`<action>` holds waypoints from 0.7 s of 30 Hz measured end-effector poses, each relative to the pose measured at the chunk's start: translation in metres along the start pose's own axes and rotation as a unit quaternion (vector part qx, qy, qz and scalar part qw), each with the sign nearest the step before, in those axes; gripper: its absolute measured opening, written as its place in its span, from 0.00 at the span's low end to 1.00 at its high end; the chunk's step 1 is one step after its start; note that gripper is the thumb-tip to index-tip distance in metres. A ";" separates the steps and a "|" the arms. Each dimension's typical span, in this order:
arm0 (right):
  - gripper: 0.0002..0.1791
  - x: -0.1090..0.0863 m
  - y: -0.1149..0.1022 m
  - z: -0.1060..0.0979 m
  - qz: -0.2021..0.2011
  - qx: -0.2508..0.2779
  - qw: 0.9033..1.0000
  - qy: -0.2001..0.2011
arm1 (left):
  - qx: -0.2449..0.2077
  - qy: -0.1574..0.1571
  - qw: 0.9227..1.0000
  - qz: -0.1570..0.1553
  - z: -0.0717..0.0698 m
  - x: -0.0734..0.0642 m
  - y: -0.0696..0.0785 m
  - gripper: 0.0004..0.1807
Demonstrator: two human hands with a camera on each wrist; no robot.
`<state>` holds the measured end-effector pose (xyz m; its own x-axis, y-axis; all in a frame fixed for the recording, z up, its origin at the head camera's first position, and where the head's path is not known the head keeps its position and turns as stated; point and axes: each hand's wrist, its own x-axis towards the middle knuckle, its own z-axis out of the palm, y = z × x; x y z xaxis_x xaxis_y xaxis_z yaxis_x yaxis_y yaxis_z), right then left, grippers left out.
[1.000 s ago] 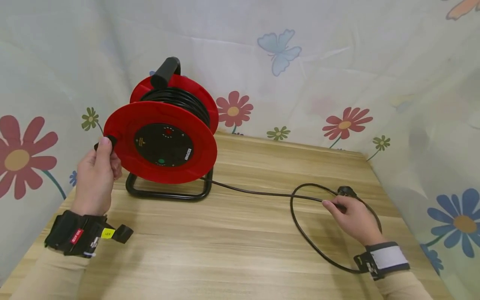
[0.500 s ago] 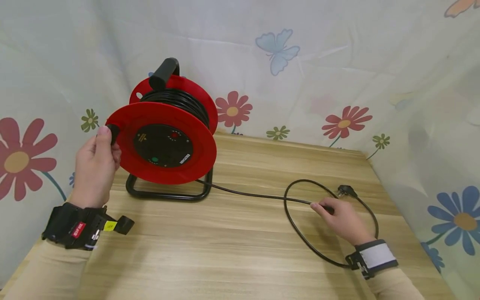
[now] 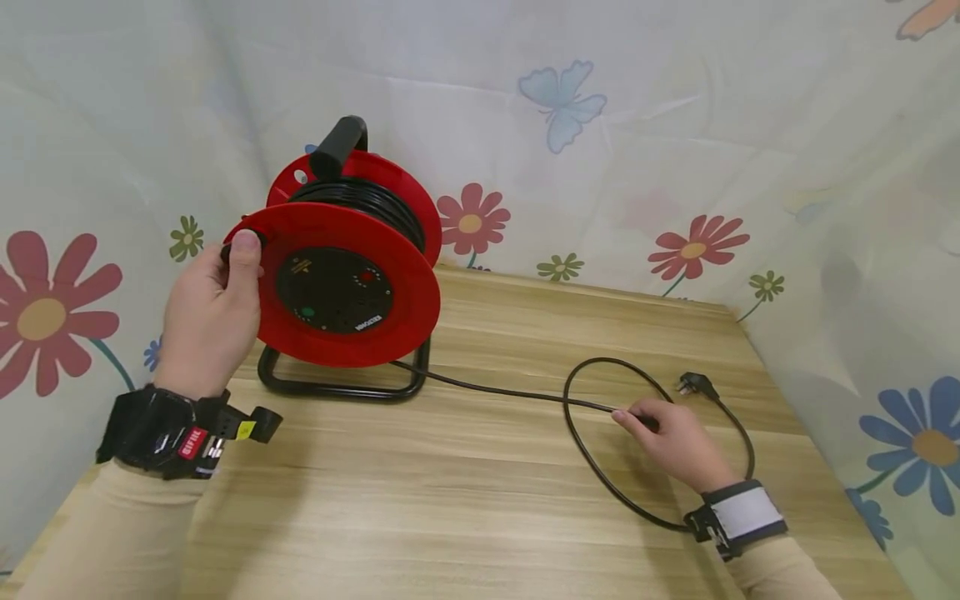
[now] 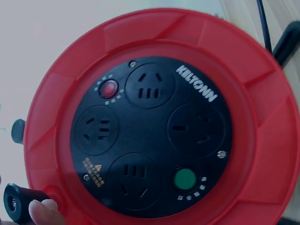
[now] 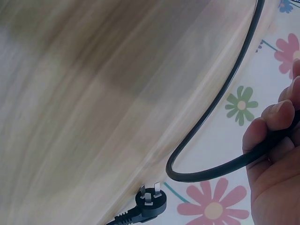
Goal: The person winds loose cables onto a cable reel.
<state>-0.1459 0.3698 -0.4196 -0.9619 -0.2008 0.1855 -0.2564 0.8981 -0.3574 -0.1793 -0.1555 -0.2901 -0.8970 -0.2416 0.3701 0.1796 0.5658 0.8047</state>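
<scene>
A red cable reel (image 3: 408,304) with black cable wound on its drum stands on the table at left. Its front plate carries a black socket panel (image 4: 154,126) with a red and a green button. My left hand (image 3: 212,312) holds the black crank knob (image 4: 21,202) near the plate's upper left rim. From the reel's underside the black cable (image 3: 495,388) runs right to my right hand (image 3: 678,440), whose curled fingers (image 5: 276,115) hold it. Beyond that hand the cable loops round to a three-pin plug (image 3: 697,385) lying on the table.
A black tube frame (image 3: 341,390) supports the reel, with a thick carry handle (image 3: 339,148) on top. The wood-grain table (image 3: 450,492) ends at a flower-print curtain (image 3: 637,150) behind and at both sides.
My left hand has gone up and right with the knob, and the reel's plate has turned clockwise. My right hand has moved left with the cable, towards the reel.
</scene>
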 end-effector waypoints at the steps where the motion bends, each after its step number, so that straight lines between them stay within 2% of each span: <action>1: 0.21 0.000 -0.001 0.001 -0.001 0.001 1.000 0.002 | 0.007 0.003 1.000 0.002 0.001 0.001 0.002 0.31; 11: 0.20 0.001 0.000 0.004 -0.005 0.000 1.000 0.008 | 0.075 0.033 0.996 0.033 0.009 0.007 0.017 0.34; 18: 0.18 0.002 0.004 0.003 -0.005 -0.008 1.000 0.024 | 0.105 0.016 0.993 0.050 0.011 0.010 0.024 0.32; 21: 0.17 0.003 0.007 0.003 -0.010 -0.009 0.999 0.031 | 0.120 0.018 0.991 0.058 0.012 0.010 0.027 0.30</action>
<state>-0.1508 0.3745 -0.4246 -0.9487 -0.1945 0.2492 -0.2731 0.9012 -0.3366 -0.1885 -0.1335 -0.2702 -0.8597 -0.1902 0.4740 0.1756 0.7615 0.6240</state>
